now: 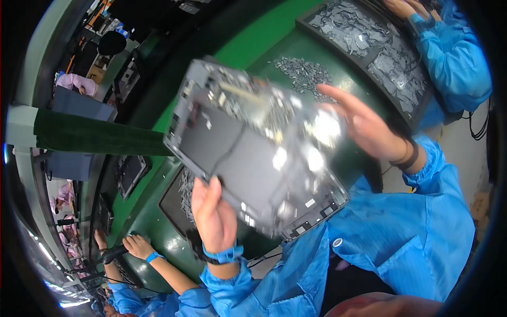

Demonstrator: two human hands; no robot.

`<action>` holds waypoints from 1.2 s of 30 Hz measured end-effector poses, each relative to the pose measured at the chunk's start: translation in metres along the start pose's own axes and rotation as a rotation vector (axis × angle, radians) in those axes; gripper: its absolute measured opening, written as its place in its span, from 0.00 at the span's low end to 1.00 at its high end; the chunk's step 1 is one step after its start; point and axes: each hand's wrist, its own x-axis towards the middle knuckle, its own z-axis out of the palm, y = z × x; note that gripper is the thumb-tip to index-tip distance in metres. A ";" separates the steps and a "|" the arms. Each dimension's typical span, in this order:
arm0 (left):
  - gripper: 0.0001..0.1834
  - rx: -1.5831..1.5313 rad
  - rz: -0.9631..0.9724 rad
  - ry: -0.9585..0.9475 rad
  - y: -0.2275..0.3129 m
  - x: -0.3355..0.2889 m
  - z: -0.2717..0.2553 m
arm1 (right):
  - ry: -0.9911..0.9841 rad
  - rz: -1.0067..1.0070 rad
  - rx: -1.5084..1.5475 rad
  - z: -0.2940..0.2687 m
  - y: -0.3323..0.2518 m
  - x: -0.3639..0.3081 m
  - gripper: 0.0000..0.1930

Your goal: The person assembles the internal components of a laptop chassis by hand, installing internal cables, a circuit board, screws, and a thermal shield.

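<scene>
A grey laptop base (pixel 211 137), tilted and blurred, is held up over the green bench, its inner side with small circuit parts showing. My left hand (pixel 214 214) grips its near-left edge, thumb over the rim. At the far right side, my right hand (pixel 367 124) has its fingers stretched out beside the base's corner. Bright glare and motion blur there hide whether it touches. Beneath, a second grey laptop part (pixel 319 203) lies partly covered at the bench's near edge, close to my blue smock.
A heap of small grey pieces (pixel 303 74) lies beyond the base. Far right, a dark tray (pixel 364 61) holds crumpled grey scraps, near a co-worker's blue sleeve (pixel 454 58). Another tray (pixel 171 203) is at left, near a co-worker's hand (pixel 138 246). A green-covered bar (pixel 100 134) juts in.
</scene>
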 end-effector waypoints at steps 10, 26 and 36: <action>0.22 0.218 0.301 -0.035 -0.024 0.095 0.007 | 0.334 0.247 0.265 -0.054 0.049 0.194 0.10; 0.16 1.263 0.463 -0.405 -0.053 0.116 -0.021 | 0.311 0.211 -0.594 -0.054 0.078 0.300 0.19; 0.11 1.410 0.480 -0.237 -0.041 0.081 -0.028 | -0.258 0.189 -1.115 -0.029 0.011 0.068 0.20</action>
